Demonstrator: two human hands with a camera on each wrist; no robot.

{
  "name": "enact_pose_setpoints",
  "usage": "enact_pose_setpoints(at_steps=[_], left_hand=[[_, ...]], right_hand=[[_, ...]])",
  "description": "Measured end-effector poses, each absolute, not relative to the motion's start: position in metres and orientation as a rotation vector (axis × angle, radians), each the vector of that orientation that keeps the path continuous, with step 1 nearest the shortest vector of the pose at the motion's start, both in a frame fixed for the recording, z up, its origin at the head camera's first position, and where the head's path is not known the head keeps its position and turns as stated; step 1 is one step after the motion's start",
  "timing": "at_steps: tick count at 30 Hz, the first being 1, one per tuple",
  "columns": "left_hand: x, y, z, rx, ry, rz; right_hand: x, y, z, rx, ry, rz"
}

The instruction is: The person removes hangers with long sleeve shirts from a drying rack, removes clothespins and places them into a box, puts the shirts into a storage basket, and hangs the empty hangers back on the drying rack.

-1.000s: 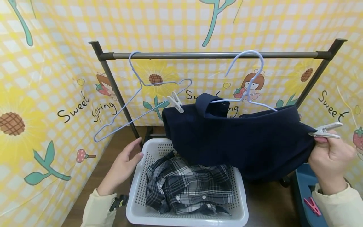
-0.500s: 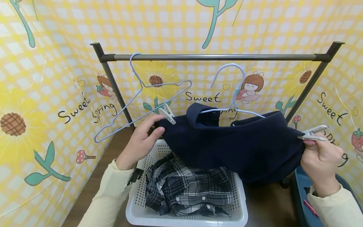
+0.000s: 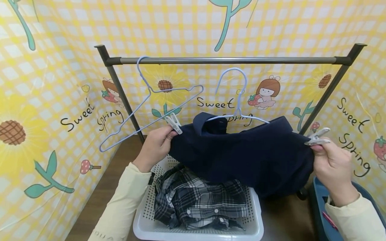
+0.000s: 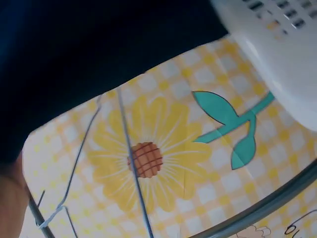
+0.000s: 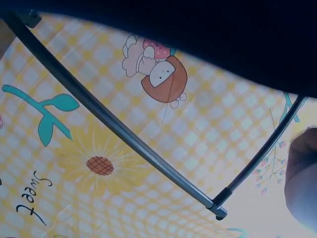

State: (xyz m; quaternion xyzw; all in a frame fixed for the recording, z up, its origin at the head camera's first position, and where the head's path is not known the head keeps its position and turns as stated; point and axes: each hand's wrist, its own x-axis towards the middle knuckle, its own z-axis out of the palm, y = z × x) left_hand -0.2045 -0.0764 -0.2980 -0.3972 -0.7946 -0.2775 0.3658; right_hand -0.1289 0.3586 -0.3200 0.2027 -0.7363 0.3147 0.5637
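A plaid shirt (image 3: 208, 201) lay in the white basket (image 3: 199, 235); the left hand (image 3: 156, 145) and right hand (image 3: 334, 164), fingers curled, pinched the shoulders of a navy garment (image 3: 241, 160) over the basket's far right, hanger (image 3: 238, 112) in collar; beyond the basket stood the rack (image 3: 223, 60).

Garment (image 3: 241, 157) — matt cloth, basket (image 3: 197, 236) — smooth plastic

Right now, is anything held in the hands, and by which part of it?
The dark garment, by its upper corners: the left hand grips one beside a white clothespin, the right hand grips the other beside a second clothespin.
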Motion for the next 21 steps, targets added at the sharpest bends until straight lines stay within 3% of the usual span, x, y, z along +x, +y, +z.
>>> enact_pose_setpoints(at_steps=[10,21], left_hand=[[-0.225,-0.074,-0.308,-0.863,-1.771,-0.454],[-0.234,-0.073,-0.317,-0.856,-1.689,-0.446]], right_hand=[[-0.122,0.370,-0.311,0.527,-2.077,0.921],[-0.125,0.365,-0.278,0.563,-2.028,1.249]])
